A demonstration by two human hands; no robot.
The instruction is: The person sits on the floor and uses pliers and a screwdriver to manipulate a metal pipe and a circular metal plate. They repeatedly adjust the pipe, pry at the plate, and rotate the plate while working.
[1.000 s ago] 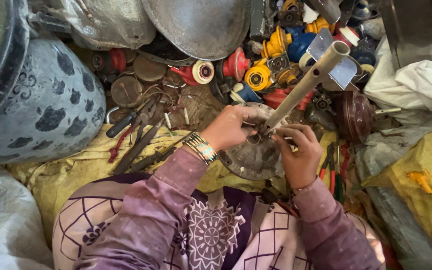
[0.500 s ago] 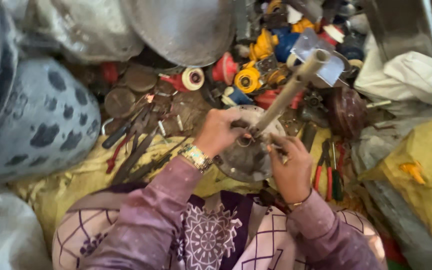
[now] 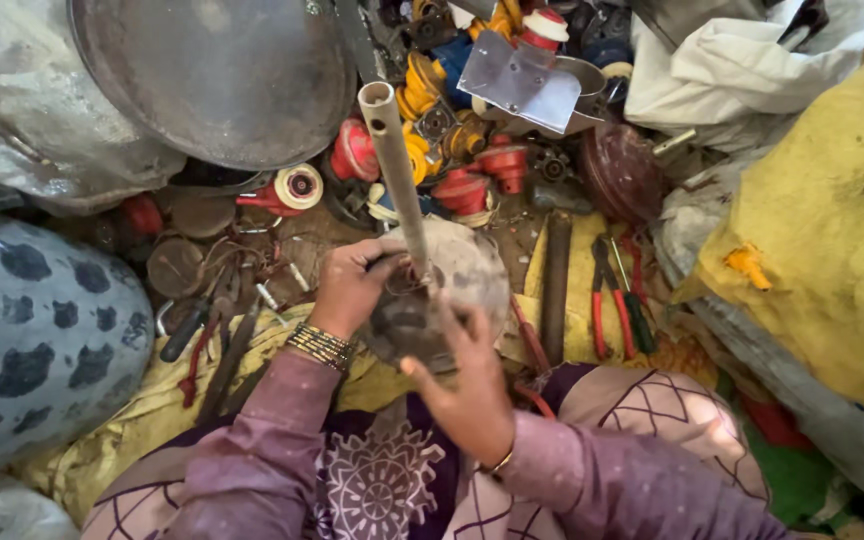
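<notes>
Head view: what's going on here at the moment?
A seated person works over a round grey metal part with an upright pipe rising from it. The left hand grips the part at the pipe's base; the right hand rests on its near edge, fingers spread. Pliers, red and yellow parts, and a big metal pan lie around on the cluttered floor.
</notes>
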